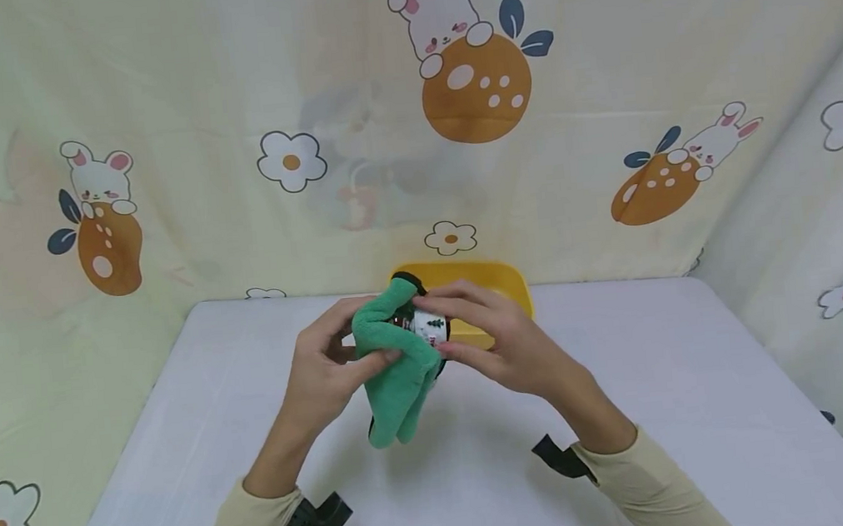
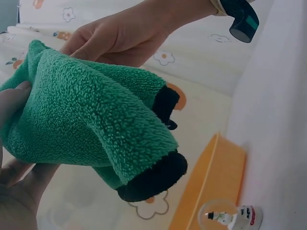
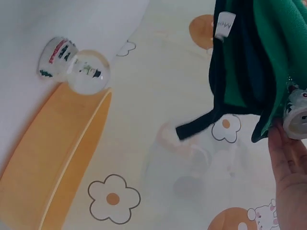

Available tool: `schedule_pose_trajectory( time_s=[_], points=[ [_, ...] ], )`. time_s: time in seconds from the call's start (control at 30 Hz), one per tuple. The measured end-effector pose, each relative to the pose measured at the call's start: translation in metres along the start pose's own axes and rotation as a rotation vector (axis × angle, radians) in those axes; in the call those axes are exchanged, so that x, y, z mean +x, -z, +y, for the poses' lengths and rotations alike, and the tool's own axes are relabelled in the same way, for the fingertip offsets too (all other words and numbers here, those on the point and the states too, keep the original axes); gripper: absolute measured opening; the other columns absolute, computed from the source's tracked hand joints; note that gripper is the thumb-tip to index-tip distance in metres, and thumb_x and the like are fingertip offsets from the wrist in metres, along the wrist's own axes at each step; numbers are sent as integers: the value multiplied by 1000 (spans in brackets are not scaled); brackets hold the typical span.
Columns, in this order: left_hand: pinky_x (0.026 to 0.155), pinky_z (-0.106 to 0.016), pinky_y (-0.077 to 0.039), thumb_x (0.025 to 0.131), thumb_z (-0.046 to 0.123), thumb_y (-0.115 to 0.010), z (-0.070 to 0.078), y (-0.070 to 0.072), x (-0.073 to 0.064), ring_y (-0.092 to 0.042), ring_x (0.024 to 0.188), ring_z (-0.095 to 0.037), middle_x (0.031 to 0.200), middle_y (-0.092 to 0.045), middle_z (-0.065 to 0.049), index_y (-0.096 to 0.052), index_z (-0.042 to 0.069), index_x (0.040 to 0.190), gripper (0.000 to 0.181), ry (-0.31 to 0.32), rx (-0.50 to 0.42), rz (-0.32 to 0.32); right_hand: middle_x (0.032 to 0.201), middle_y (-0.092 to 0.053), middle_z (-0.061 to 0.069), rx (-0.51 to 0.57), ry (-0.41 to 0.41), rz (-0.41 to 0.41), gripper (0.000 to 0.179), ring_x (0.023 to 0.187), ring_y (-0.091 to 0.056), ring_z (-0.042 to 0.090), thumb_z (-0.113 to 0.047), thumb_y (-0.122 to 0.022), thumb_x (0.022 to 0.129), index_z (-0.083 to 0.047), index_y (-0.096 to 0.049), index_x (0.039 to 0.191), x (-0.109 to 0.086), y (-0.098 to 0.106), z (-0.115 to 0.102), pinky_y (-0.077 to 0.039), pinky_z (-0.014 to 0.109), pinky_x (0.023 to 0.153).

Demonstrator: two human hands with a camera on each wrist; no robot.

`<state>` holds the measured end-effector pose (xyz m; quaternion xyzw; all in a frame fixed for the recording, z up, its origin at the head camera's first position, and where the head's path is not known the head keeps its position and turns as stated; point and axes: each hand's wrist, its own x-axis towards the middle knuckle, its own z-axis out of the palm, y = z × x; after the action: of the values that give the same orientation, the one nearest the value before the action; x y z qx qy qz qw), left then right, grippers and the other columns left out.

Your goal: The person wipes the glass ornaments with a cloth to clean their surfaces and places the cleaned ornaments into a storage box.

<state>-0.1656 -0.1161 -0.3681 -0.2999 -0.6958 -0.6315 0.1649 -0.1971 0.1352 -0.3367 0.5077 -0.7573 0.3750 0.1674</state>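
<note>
A green terry cloth [image 1: 398, 386] with black edging is wrapped around a snow globe whose white printed base [image 1: 430, 326] pokes out on the right. My left hand [image 1: 318, 376] grips the cloth from the left, thumb in front, fingers behind it. With thumb and fingers, my right hand [image 1: 511, 339] pinches the base at its sides. The globe's dome is hidden inside the cloth. Seen from the right wrist, the cloth's black strap [image 3: 196, 125] and white label [image 3: 225, 24] hang beside the base.
A yellow bin [image 1: 509, 276] stands at the table's back edge, behind my hands. Beside it, a second snow globe with a snowman inside [image 3: 88, 72] sits on the white table [image 1: 630, 412]. A curtain printed with rabbits and flowers [image 1: 344, 69] hangs behind.
</note>
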Motion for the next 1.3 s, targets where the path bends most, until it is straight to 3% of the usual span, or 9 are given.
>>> schedule_pose_trajectory(
  time_s=[0.1,0.23,0.37,0.5,0.57,0.63,0.83,1.0,1.3],
  points=[
    [76,-39,-64,83,-9,-78,0,1,0,-68,107,-20,126,-66,-13,-61,4,135,56,17,-11,-10,135,-61,10,-20,55,13,50,125,-57,25,-35,-63,100,-4,-60,139,0,0,1,-50,28,106],
    [77,-39,-64,83,-10,-77,-1,2,0,-68,107,-20,126,-66,-15,-60,3,135,56,39,-29,-15,136,-60,12,-31,105,26,50,127,-56,26,-34,-62,99,-1,-60,137,1,1,2,-49,27,107],
    [78,-39,-63,83,-8,-77,-1,3,0,-68,108,-22,128,-66,-12,-61,5,136,56,96,-46,-2,136,-60,13,-60,148,29,45,127,-56,28,-19,-73,93,-1,-61,133,1,2,3,-49,26,107],
    [83,-37,-63,85,-4,-78,0,2,0,-67,111,-25,131,-64,-9,-61,7,137,56,158,-76,16,134,-60,14,-96,202,33,51,125,-56,29,2,-83,80,-2,-65,127,3,3,2,-50,24,105],
    [85,-37,-62,86,-3,-77,0,1,0,-66,112,-26,132,-64,-9,-60,7,138,56,171,-85,16,133,-61,15,-110,221,35,52,123,-56,29,5,-85,76,-3,-67,125,4,4,2,-50,24,104],
    [85,-37,-62,86,-2,-78,0,1,0,-67,111,-25,131,-64,-9,-60,8,138,56,172,-75,12,132,-61,15,-104,225,35,48,123,-57,29,2,-84,80,-3,-67,124,4,5,2,-51,23,103],
    [80,-40,-63,85,-6,-78,-1,-2,-2,-68,109,-23,129,-66,-10,-60,9,138,58,88,-49,-15,132,-62,15,-40,158,29,43,124,-59,30,-23,-73,94,0,-65,130,1,6,2,-52,26,103],
    [77,-40,-64,83,-8,-79,-1,-1,-1,-67,111,-21,128,-66,-10,-60,7,138,60,-3,-6,-25,130,-65,12,-17,83,43,50,120,-62,25,-36,-68,96,-1,-65,131,0,5,-1,-55,24,97],
    [75,-35,-63,81,-10,-79,0,-1,-1,-65,112,-18,127,-66,-16,-61,0,135,57,-106,79,-13,131,-65,14,42,11,6,47,115,-65,26,-24,-69,97,0,-61,136,-3,5,0,-62,33,84]
  ],
)
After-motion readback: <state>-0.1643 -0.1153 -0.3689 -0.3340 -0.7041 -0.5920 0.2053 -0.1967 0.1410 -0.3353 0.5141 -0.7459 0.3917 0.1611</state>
